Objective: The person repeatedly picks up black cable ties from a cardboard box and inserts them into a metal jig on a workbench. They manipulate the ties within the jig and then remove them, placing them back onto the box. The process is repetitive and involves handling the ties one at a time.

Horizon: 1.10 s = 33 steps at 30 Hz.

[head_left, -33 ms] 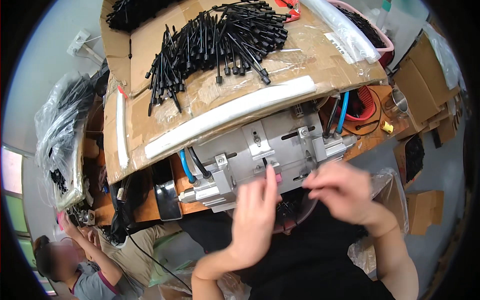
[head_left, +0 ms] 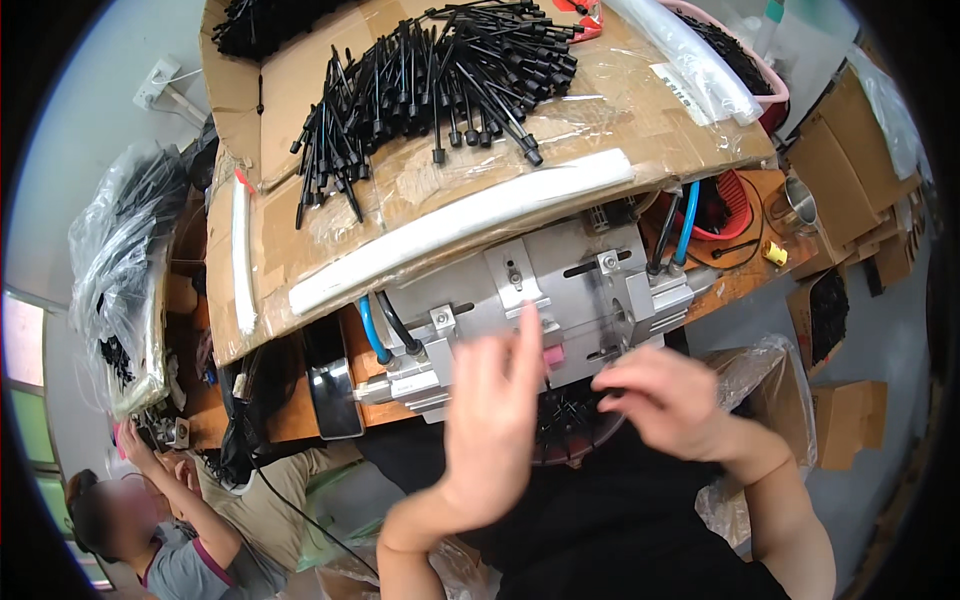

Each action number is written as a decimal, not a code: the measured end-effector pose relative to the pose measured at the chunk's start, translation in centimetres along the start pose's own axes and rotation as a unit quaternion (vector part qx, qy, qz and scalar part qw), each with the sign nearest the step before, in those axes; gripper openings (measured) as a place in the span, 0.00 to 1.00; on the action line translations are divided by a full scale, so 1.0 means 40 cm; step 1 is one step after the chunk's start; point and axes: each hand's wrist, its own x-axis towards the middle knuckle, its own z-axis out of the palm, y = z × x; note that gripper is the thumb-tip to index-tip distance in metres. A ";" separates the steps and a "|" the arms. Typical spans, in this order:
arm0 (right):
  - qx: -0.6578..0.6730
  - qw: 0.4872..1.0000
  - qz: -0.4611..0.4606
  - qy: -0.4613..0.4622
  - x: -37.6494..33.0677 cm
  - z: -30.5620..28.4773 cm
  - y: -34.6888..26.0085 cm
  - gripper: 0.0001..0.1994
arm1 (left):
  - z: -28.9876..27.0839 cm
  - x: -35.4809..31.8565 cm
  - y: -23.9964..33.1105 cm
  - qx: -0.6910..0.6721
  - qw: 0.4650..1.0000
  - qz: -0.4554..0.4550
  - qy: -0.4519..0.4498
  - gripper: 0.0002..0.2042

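My left hand (head_left: 490,420) is over the front of a metal clamping fixture (head_left: 415,320), blurred by motion. Its index finger points up at the middle metal block (head_left: 512,275); the hand looks open, and I see nothing in it. To the right, my right hand (head_left: 665,400) has thumb and fingers pinched together near the fixture's front edge. Whatever lies between those fingertips is too blurred to name. A small pink piece (head_left: 553,355) shows on the fixture between the hands. Below it, a bowl of black parts (head_left: 570,420) sits partly behind my hands.
Behind the fixture, a cardboard sheet (head_left: 400,195) carries a pile of black rods with capped ends (head_left: 430,90). Blue hoses (head_left: 686,225) reach the fixture. A phone (head_left: 335,400) lies left, a red basket (head_left: 740,210) right. Another person (head_left: 190,540) sits at lower left.
My left hand has shifted slightly left and down. The right hand has moved a little left and lower, and more of the bowl shows between them.
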 end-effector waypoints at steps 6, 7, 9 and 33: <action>-0.033 0.997 0.054 -0.034 -0.112 0.156 0.030 0.32 | -0.039 0.332 -0.210 -0.017 0.986 -0.004 0.167 0.14; -0.040 0.997 0.053 -0.040 -0.111 0.166 0.040 0.32 | -0.044 0.349 -0.224 -0.040 0.991 -0.019 0.127 0.14; -0.048 0.996 0.055 -0.044 -0.102 0.174 0.044 0.32 | -0.052 0.369 -0.237 -0.086 0.994 -0.048 0.048 0.15; 0.085 0.976 0.193 -0.050 0.357 -0.162 0.062 0.07 | 0.125 -0.105 0.056 -0.036 0.997 -0.063 -0.025 0.35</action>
